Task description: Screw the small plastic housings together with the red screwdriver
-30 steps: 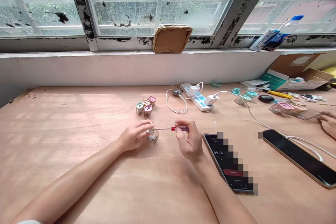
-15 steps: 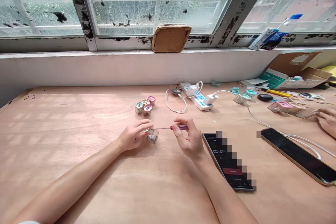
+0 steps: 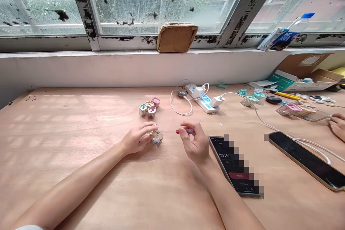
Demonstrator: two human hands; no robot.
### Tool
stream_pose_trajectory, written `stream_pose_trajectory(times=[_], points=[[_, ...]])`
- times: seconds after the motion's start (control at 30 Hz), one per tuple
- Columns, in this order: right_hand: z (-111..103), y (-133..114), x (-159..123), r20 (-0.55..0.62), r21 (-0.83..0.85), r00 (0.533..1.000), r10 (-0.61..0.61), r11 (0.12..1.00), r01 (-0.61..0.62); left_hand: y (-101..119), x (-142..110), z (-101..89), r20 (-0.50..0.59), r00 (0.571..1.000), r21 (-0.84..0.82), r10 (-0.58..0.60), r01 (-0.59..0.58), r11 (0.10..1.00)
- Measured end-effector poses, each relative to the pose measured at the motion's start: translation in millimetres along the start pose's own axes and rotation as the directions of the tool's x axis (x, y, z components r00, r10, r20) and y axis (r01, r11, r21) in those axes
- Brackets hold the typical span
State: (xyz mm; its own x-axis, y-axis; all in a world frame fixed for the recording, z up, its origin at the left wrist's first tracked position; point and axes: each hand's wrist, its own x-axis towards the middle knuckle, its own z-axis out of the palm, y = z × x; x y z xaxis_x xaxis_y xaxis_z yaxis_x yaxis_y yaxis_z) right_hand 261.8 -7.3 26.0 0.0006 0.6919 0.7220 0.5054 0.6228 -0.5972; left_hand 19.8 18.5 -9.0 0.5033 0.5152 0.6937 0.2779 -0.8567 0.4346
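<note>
My left hand (image 3: 138,139) rests on the wooden table (image 3: 81,143) with its fingers closed on a small clear plastic cube (image 3: 157,139). My right hand (image 3: 194,143) pinches the red and purple handle of a thin screwdriver (image 3: 180,132). The shaft lies level and its tip points left into the cube at my left fingertips. Behind the hands sits a cluster of small coloured cube-shaped parts (image 3: 149,108), pink, white and beige.
A phone (image 3: 234,165) lies right of my right wrist, a second phone (image 3: 307,160) with a white cable further right. A power strip (image 3: 203,101) with chargers sits behind. Another person's hand (image 3: 336,125) works at the right edge among boxes and small parts.
My right fingers have shifted slightly along the screwdriver handle, as if rolling it. The left hand and cube stay put. The other person's hand moved slightly at the right edge.
</note>
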Motion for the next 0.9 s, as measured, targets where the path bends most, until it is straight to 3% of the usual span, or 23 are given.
stream_pose_trajectory(times=[0.43,0.63,0.9], points=[[3.6,2.5,-1.6,-0.031,0.042,0.999,0.007,0.999,-0.005,-3.0,-0.8,2.4,-0.05,0.998,-0.046,-0.025,0.023,0.999],[4.9,2.9,-2.8,-0.058,-0.005,0.996,0.062,0.998,-0.062,-2.0,-0.6,1.7,-0.051,0.998,-0.067,-0.026,0.023,0.997],[7.7,4.4,-5.9,-0.049,0.061,0.998,0.025,0.998,-0.022,-2.0,-0.9,0.9,-0.05,0.997,-0.089,-0.052,0.047,0.995]])
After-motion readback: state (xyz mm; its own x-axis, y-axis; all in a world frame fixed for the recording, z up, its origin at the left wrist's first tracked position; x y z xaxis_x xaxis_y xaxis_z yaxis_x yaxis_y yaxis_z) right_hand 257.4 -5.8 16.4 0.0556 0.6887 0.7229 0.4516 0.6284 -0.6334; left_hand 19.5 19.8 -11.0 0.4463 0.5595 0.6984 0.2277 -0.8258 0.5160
